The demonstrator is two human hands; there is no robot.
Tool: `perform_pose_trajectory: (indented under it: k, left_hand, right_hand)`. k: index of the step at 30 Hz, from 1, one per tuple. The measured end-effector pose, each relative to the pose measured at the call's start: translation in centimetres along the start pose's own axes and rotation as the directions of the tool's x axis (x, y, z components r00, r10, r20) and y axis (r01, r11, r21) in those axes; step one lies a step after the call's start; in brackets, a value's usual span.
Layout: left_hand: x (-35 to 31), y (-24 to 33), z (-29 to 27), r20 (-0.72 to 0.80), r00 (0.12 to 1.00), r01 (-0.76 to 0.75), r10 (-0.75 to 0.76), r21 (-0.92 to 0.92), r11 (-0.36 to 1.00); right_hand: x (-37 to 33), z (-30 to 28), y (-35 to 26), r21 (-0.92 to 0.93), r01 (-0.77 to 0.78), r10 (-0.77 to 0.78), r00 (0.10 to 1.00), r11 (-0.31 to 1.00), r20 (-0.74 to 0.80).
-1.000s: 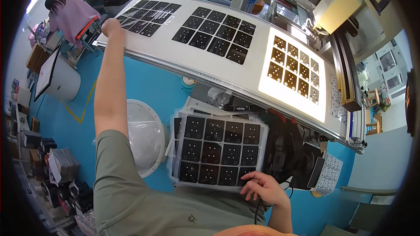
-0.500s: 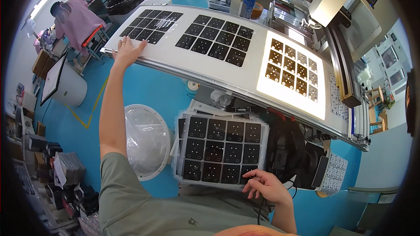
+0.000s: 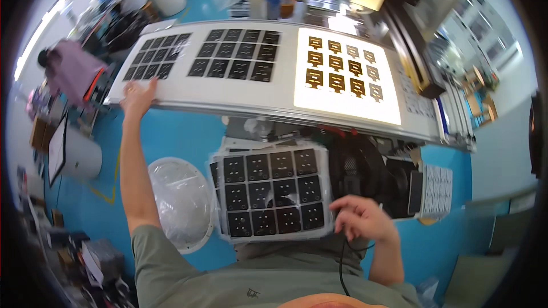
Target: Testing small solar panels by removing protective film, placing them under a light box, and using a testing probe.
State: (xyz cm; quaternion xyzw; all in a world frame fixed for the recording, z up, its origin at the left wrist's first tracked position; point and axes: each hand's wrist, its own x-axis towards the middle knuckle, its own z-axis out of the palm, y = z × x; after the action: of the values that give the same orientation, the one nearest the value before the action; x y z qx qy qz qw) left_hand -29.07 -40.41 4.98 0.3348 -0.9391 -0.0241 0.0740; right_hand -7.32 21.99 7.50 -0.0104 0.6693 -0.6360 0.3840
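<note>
My left arm reaches out to the far left, where my left hand [image 3: 138, 97] rests at the near edge of a long white table, fingers spread. Its fingertips are by the near-left corner of a sheet of black square pieces [image 3: 157, 57]. A second sheet of such pieces [image 3: 235, 54] lies to its right. Close to my body is a stack of clear sheets with black squares [image 3: 274, 194]. My right hand [image 3: 362, 217] hovers at that stack's right edge, fingers loosely bent and apart, with nothing seen in them; whether a fingertip touches the edge I cannot tell.
A brightly lit panel [image 3: 348, 105] with another sheet of pieces is set in the table's right part, beside a dark machine beam [image 3: 414, 51]. A round white bin with a clear liner [image 3: 180, 205] stands left of the stack. A person in pink [image 3: 74, 71] sits far left.
The whole view has shifted and blurred a little. My right hand has moved right, off the stack's lower right corner. My left hand stays at the table's left end.
</note>
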Motion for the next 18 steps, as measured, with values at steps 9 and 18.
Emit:
perform_pose_trajectory:
  k: [9, 18]
  left_hand:
    - [-16.6, 10.6, -11.1, -0.938, 0.247, -0.947, 0.244, -0.18, 0.266]
    - [-37.5, 19.3, -22.4, -0.785, 0.13, -0.813, -0.605, 0.265, -0.518]
  right_hand:
    - [-5.2, -21.2, -8.2, -0.573, 0.127, -0.566, 0.429, 0.809, -0.704]
    - [-8.0, -49.5, -4.3, -0.334, -0.872, -0.464, 0.145, 0.357, -0.874]
